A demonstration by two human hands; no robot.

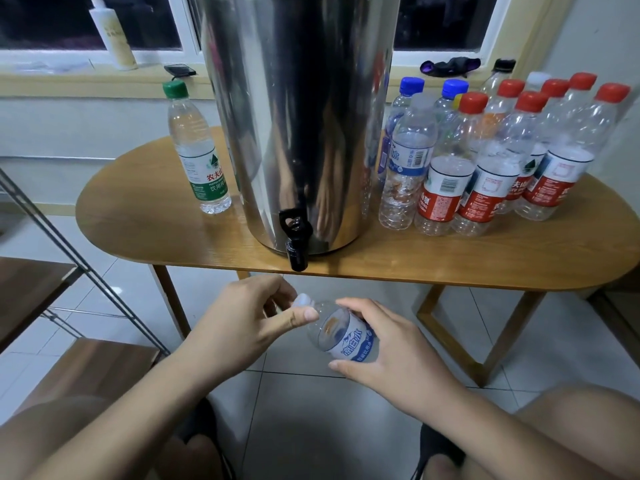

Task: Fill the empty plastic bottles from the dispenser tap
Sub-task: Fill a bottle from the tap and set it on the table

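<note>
Fingers (304,315) of left hand (249,317) pinch white screw cap (302,301); right hand (398,351) wraps small clear plastic bottle with blue-white label (341,332), tilted, below front edge of oval wooden table (381,268), near black tap (296,247). Likely light, thin-walled, crushable: grip labelled midsection gently.

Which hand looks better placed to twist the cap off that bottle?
Probably the left hand: its fingers pinch the white cap, while the right hand grips the clear plastic bottle by its blue-labelled body.
</note>
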